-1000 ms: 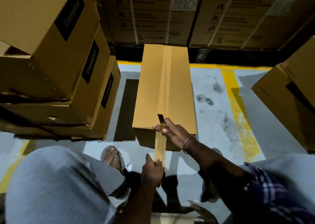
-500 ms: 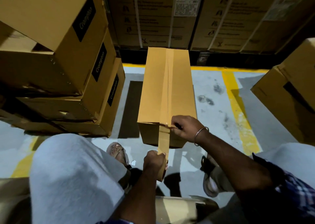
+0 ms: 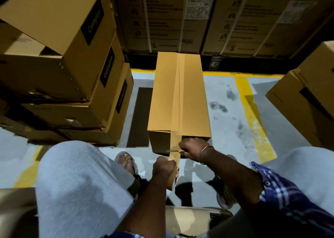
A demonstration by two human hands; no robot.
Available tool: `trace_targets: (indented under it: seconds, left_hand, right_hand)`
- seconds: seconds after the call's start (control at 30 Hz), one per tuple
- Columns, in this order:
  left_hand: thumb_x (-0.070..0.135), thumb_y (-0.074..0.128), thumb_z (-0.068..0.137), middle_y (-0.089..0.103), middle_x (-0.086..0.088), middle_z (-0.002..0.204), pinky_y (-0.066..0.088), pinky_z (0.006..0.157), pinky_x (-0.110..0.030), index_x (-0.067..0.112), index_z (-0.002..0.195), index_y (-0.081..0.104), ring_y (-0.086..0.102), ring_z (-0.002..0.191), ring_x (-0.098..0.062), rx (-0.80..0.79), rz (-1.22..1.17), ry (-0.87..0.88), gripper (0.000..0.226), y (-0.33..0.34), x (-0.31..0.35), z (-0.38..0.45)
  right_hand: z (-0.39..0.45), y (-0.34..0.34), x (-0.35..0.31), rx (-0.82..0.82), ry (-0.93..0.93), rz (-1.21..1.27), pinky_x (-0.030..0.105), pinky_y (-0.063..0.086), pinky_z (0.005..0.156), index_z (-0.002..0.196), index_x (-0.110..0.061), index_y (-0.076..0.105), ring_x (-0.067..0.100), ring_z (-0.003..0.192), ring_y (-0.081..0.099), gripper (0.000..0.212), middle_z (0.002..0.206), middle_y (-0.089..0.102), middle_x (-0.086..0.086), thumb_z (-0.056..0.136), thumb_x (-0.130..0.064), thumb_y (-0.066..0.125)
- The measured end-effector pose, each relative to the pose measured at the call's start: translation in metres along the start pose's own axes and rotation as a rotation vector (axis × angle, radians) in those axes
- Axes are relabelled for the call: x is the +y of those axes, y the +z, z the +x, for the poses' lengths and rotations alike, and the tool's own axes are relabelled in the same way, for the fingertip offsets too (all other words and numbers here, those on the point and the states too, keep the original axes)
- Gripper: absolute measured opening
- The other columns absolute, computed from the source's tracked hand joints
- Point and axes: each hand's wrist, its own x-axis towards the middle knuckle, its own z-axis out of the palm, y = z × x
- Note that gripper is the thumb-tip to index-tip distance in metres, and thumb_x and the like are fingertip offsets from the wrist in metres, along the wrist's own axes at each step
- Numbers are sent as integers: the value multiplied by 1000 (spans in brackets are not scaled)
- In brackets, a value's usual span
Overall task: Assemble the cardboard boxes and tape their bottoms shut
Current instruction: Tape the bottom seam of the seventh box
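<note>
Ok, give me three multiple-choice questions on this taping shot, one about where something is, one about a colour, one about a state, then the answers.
1. Where does the tape strip run on the middle box?
A. along its top seam and down the near end
B. around its left side
C. across the far end only

2. What colour are the floor lines?
A. white
B. yellow
C. red

3. What is the right hand doing?
A. lying flat on the floor
B. hanging idle
C. gripping a blade at the tape

Answers: A, the strip follows the seam and folds over the edge; B, the painted lines are yellow; C, its fingers curl round the blade while the left hand holds the tape roll.
</note>
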Motion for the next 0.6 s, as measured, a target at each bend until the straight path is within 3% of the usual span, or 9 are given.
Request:
trace_targets:
  seconds: [0.07, 0.13, 0.17, 0.23, 0.27, 0.33, 0.4, 0.47, 0.6]
  left_hand:
    - [10, 66, 97, 60, -7, 58, 36, 31, -18, 1, 87, 64, 54, 35, -15, 24, 76, -12, 14, -3, 2, -3]
    - [14, 67, 95, 60, -4, 63, 39, 32, -15, 4, 91, 62, 58, 46, -15, 25, 200, -39, 11, -11, 4, -3]
    - [16, 69, 92, 65, -5, 67, 50, 41, -16, 6, 92, 63, 65, 54, -18, 25, 258, -46, 12, -16, 5, 1]
    - [24, 70, 78, 76, -10, 82, 66, 71, -38, 8, 96, 70, 76, 76, -28, -18, 420, -36, 24, -24, 3, 21]
    - [27, 69, 71, 78, -11, 92, 65, 81, -45, 10, 99, 73, 76, 86, -30, -63, 544, -3, 33, -28, -2, 37]
    - [26, 72, 74, 78, -13, 97, 64, 85, -48, 9, 102, 75, 76, 87, -30, -189, 723, 33, 33, -48, 17, 27]
    - [15, 69, 90, 76, -16, 89, 64, 81, -48, 1, 103, 72, 73, 73, -27, -295, 655, 5, 19, -74, 49, 8]
    - [15, 66, 99, 74, -19, 87, 61, 74, -44, -1, 104, 69, 69, 66, -25, -387, 610, -13, 17, -103, 79, 4]
    - [23, 70, 98, 73, -28, 98, 59, 74, -47, -5, 110, 65, 66, 74, -28, -297, 546, 244, 30, -142, 134, 14]
  right_hand:
    - [-5, 2, 13, -46, 49, -3, 34, 42, 73, 103, -21, 65, 32, 100, 63, 10, 111, 66, 7, 94, -24, 64]
    - [-13, 4, 29, -123, 83, -5, 36, 45, 76, 101, -19, 67, 33, 101, 63, 9, 110, 67, 9, 94, -22, 62]
    - [-17, 2, 34, -155, 90, 12, 35, 45, 75, 97, -18, 67, 32, 97, 64, 7, 104, 68, 9, 94, -23, 64]
    - [-21, -13, 44, -212, 106, 155, 31, 45, 68, 86, -20, 70, 21, 77, 63, 5, 81, 66, 0, 91, -23, 71]
    - [-21, -26, 49, -252, 108, 254, 28, 46, 65, 81, -23, 72, 12, 69, 61, 9, 72, 65, -6, 88, -19, 76]
    - [-22, -55, 63, -283, 87, 405, 22, 50, 67, 77, -28, 76, 1, 65, 60, 17, 69, 68, -13, 80, -14, 85]
    - [-20, -75, 80, -147, 122, 499, 19, 49, 67, 79, -22, 80, 5, 71, 63, 13, 72, 69, -13, 77, -12, 89]
    - [-16, -81, 95, 74, 273, 648, 21, 47, 67, 80, -16, 79, 12, 73, 62, 12, 74, 68, -6, 76, -11, 89]
    - [5, -62, 89, 384, 674, 945, 26, 52, 63, 81, -11, 75, 19, 67, 64, 22, 71, 69, 4, 68, -10, 93]
